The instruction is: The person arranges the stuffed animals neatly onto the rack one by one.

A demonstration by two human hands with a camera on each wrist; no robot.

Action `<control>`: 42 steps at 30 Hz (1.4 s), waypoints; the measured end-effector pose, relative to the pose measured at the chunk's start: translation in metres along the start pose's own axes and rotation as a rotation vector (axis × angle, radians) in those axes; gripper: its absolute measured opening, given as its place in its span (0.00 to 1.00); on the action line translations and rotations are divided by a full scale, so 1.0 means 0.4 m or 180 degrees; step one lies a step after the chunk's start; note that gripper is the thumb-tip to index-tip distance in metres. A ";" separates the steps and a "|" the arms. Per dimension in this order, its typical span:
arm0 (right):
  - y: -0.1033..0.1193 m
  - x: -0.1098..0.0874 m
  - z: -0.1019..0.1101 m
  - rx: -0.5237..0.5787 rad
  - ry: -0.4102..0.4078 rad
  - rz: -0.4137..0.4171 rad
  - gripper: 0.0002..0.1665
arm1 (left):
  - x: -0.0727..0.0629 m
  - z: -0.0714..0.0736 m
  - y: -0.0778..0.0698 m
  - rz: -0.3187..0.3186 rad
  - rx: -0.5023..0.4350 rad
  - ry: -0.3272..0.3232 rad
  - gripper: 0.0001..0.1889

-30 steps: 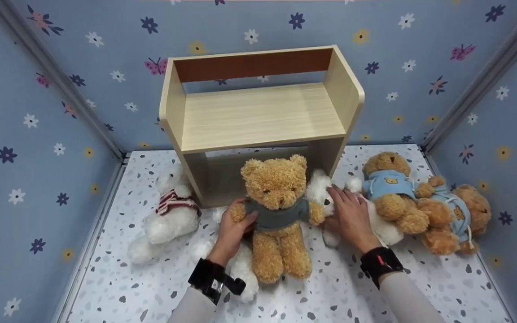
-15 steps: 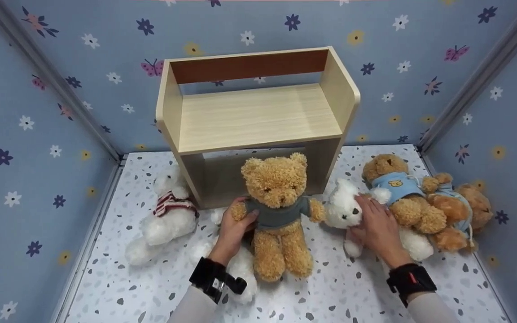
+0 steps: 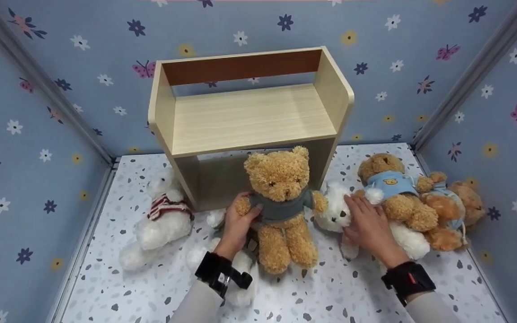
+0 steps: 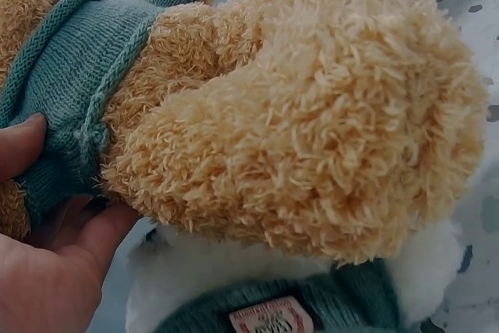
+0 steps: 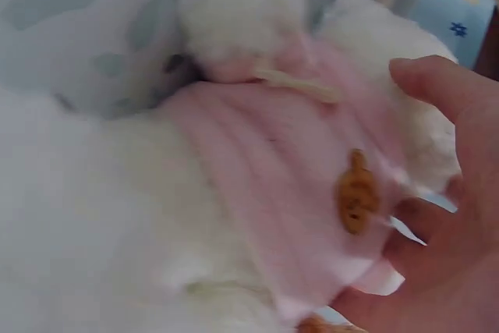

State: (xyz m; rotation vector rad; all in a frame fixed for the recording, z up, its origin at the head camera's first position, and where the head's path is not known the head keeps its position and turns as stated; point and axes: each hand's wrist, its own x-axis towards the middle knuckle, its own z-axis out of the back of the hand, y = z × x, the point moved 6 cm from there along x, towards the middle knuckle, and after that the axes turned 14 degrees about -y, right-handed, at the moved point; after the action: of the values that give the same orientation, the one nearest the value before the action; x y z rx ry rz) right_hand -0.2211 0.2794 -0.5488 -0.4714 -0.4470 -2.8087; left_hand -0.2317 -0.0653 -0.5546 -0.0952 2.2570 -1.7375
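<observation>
My left hand [image 3: 237, 224] holds a curly golden-brown teddy bear [image 3: 287, 215] by its side and arm, thumb in front on the green knitted sweater [image 4: 78, 91]. The bear is upright, facing me, before the shelf's lower compartment. My right hand [image 3: 368, 224] grips a white plush bear [image 3: 335, 211] lying at the right. In the right wrist view the thumb and fingers lie on either side of its pink top [image 5: 273, 161]. Behind my left wrist lies another white plush [image 3: 243, 291] in a dark green garment, partly hidden by the brown bear.
A light wooden two-tier shelf [image 3: 254, 116] stands at the back. At its left lies a white plush in a red-striped sweater [image 3: 164, 220]. Two brown bears in blue hoodies [image 3: 388, 184] lie at the right. Flowered blue panels [image 3: 25, 179] enclose the speckled surface [image 3: 106, 287].
My right hand first moved the white plush bear rightward, away from the shelf. The brown bear, in my left hand, has shifted slightly right and up. The view has turned a little right.
</observation>
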 end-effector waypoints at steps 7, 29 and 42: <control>0.111 0.010 0.068 0.0232 -0.0767 0.0387 0.31 | 0.010 -0.036 0.007 -0.0030 -0.0012 -0.0083 0.23; 0.212 0.084 -0.126 0.1581 0.0123 -0.1035 0.42 | 0.099 -0.077 0.026 0.0410 -0.0169 -0.0299 0.27; 0.223 0.178 -0.174 0.2336 0.0101 -0.1518 0.42 | 0.135 -0.109 0.026 0.0454 -0.0153 -0.0252 0.28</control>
State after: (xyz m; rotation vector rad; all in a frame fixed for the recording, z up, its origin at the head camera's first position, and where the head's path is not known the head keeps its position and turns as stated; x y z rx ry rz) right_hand -0.2785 0.1598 -0.5635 -0.1639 -1.6771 -2.7606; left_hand -0.2935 -0.0341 -0.5648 -0.0126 2.1923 -1.5796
